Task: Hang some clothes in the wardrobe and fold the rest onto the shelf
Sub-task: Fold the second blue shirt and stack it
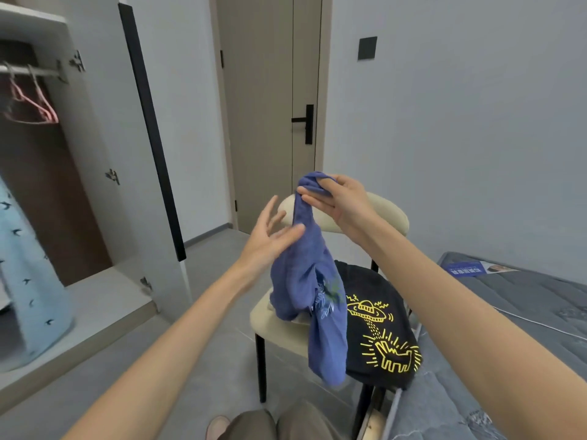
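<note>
My right hand (340,200) pinches the top of a blue garment (305,281) and holds it up above the chair, so the cloth hangs down over the seat. My left hand (270,239) is spread with straight fingers, touching the garment's left side just below the right hand. A black T-shirt (381,328) with yellow line drawings lies on the cream chair (270,322) under the blue one. The open wardrobe (95,154) at the left has a rail with pink hangers (31,106) and a light blue patterned garment (22,281) hanging low.
The wardrobe door (152,138) stands open between wardrobe and chair. A closed room door (270,106) is behind the chair. A grey mattress (508,312) lies at the right, against the chair. Grey floor (158,360) spreads in front of the wardrobe.
</note>
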Action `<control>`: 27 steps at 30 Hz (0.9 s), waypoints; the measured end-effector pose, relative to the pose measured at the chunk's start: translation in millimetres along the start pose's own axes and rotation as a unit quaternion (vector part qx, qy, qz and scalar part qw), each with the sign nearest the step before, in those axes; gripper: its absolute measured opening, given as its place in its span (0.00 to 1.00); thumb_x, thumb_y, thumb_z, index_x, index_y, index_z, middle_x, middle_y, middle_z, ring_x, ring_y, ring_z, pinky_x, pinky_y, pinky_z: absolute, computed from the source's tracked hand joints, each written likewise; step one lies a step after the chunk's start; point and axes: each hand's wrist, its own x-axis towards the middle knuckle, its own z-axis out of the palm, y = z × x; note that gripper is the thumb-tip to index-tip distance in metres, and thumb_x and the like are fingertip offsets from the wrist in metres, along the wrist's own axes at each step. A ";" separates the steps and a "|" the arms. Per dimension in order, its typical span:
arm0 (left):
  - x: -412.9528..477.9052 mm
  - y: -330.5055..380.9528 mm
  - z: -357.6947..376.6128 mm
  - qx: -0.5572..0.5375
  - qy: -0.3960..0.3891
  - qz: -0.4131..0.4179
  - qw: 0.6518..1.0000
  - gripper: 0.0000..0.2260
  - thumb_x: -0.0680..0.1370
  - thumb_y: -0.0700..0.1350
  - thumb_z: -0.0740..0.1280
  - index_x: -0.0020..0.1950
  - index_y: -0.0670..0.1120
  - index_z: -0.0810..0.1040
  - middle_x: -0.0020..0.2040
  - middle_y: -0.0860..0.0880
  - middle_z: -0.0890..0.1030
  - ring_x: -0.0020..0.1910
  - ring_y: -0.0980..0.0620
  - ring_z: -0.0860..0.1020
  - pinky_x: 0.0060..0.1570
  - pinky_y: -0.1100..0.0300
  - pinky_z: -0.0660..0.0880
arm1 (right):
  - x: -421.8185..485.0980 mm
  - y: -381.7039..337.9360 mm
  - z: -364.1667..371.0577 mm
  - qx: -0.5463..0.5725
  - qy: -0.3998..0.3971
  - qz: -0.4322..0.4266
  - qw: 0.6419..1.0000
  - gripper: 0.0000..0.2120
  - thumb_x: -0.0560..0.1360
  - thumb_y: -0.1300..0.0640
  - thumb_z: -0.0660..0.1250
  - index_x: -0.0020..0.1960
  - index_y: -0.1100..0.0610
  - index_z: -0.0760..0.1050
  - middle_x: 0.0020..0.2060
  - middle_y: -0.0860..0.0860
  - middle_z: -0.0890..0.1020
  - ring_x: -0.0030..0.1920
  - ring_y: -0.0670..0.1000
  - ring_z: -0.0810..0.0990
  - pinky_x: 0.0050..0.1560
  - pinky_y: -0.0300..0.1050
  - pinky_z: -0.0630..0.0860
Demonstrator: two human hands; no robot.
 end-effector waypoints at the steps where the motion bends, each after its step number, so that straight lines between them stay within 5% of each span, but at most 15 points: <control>1: -3.1 -3.3 0.9 0.055 0.001 0.023 0.998 0.31 0.73 0.46 0.73 0.70 0.60 0.61 0.65 0.58 0.70 0.58 0.66 0.75 0.50 0.70 0.75 | 5.0 -0.2 4.0 0.012 0.003 0.001 1.000 0.06 0.80 0.65 0.59 0.47 0.65 0.74 0.43 0.61 0.82 0.40 0.51 0.85 0.43 0.39 0.81; 5: -3.5 -16.9 1.2 0.206 0.075 0.077 0.973 0.18 0.71 0.47 0.74 0.56 0.51 0.70 0.51 0.61 0.75 0.46 0.73 0.74 0.41 0.78 0.69 | 20.7 -1.7 13.7 0.053 0.009 0.014 0.998 0.04 0.80 0.65 0.60 0.47 0.64 0.72 0.43 0.61 0.82 0.42 0.54 0.85 0.43 0.42 0.82; 9: 7.2 -16.3 -6.6 0.221 0.099 0.055 0.969 0.05 0.77 0.43 0.68 0.48 0.41 0.76 0.40 0.50 0.79 0.37 0.57 0.76 0.37 0.66 0.72 | 33.5 -0.4 11.6 0.030 0.003 0.006 1.000 0.03 0.80 0.65 0.60 0.50 0.63 0.72 0.46 0.60 0.81 0.45 0.54 0.84 0.46 0.43 0.82; 12: 13.5 -8.9 -11.0 0.115 0.087 0.008 0.990 0.06 0.79 0.42 0.66 0.51 0.39 0.76 0.45 0.45 0.81 0.41 0.53 0.79 0.42 0.58 0.79 | 35.9 10.9 -0.9 -0.054 -0.013 0.020 0.998 0.09 0.81 0.64 0.59 0.60 0.64 0.71 0.52 0.59 0.79 0.51 0.55 0.82 0.52 0.44 0.80; 15: 19.3 -2.9 -13.1 0.038 0.102 -0.026 0.994 0.08 0.79 0.42 0.65 0.54 0.39 0.77 0.45 0.45 0.81 0.42 0.52 0.80 0.36 0.62 0.80 | 28.5 29.3 -16.9 -0.172 -0.014 0.036 0.984 0.18 0.80 0.66 0.60 0.69 0.62 0.68 0.60 0.55 0.76 0.55 0.55 0.79 0.54 0.44 0.78; 19: 25.6 3.0 -14.9 -0.038 0.119 -0.057 0.991 0.07 0.79 0.42 0.65 0.50 0.38 0.77 0.44 0.44 0.81 0.41 0.53 0.81 0.38 0.63 0.80 | 6.2 55.9 -32.9 -0.249 -0.021 0.009 0.968 0.15 0.75 0.71 0.62 0.58 0.58 0.72 0.58 0.53 0.78 0.56 0.51 0.79 0.52 0.42 0.78; 23: 32.4 15.2 -12.1 -0.147 0.126 -0.045 0.980 0.05 0.80 0.39 0.63 0.47 0.40 0.77 0.42 0.44 0.81 0.38 0.54 0.83 0.38 0.64 0.79 | -19.3 82.0 -38.3 -0.333 -0.130 -0.002 0.934 0.16 0.71 0.64 0.70 0.55 0.52 0.72 0.54 0.47 0.78 0.54 0.46 0.78 0.49 0.40 0.78; 27: 37.3 26.2 -8.4 -0.151 0.139 -0.035 0.978 0.05 0.80 0.39 0.63 0.47 0.41 0.77 0.41 0.45 0.81 0.37 0.55 0.82 0.35 0.65 0.78 | -27.4 103.1 -23.3 -0.374 -0.055 -0.134 0.916 0.10 0.73 0.55 0.71 0.54 0.48 0.77 0.52 0.43 0.80 0.52 0.42 0.78 0.56 0.43 0.76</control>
